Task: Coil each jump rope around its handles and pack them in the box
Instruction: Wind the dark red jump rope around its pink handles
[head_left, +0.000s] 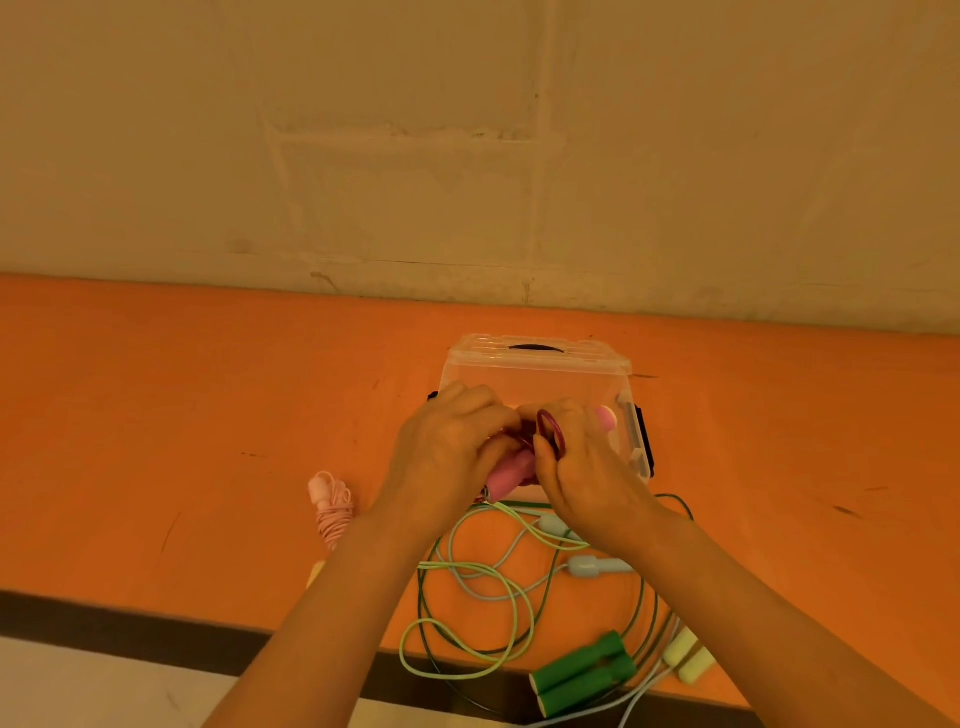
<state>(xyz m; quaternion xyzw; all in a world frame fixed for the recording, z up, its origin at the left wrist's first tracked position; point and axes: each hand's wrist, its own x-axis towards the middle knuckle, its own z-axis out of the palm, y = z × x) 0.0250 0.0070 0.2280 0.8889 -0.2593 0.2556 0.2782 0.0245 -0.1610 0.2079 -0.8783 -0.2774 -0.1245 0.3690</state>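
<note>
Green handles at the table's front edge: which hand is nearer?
Right. The right hand works above and slightly left of the green handles; the left hand sits farther left, beside it.

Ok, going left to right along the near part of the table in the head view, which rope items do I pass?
Coiled pale pink rope → loose light green rope loops → dark green handles → pale yellow handles.

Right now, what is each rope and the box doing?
Dark pink rope: partly coiled on its pink handles, held by left hand and right hand.
Light pink rope: coiled, lying on the table.
Green rope: loose, uncoiled.
Pale blue rope: loose, uncoiled.
Yellow-green rope: loose, uncoiled.
Clear box: open.
</note>
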